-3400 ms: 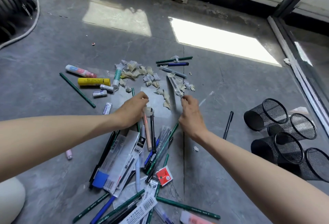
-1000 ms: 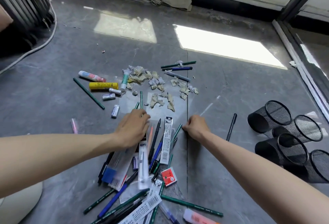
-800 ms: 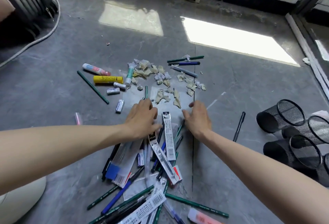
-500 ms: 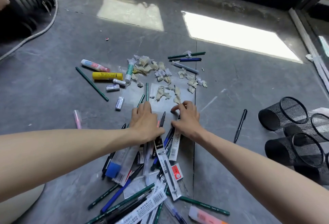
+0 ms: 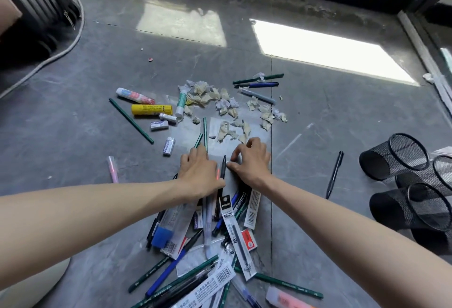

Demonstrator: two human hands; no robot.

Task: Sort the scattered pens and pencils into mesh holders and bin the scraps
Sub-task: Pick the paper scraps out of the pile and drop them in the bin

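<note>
On the gray floor [image 5: 73, 136], mid-frame, the left hand [image 5: 199, 173] lies flat on the pens [image 5: 223, 168]; the right hand [image 5: 249, 161] has bent fingers, and I cannot tell if it grips anything.

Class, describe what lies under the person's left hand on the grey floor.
Two green pencils stick out beyond the left hand; a clear plastic packet emerges by the wrist. Anything beneath the palm is hidden.

The left hand [image 5: 199, 173] lies palm down on the far end of the pile of pens and packets [image 5: 230, 222] on the floor [image 5: 73, 136]. The right hand [image 5: 249, 161] rests just beside it with bent fingers, and a black pen [image 5: 223, 168] lies between them. Paper scraps [image 5: 227, 108] lie beyond the hands, and mesh holders [image 5: 396, 156] lie on their sides at the right.
</note>
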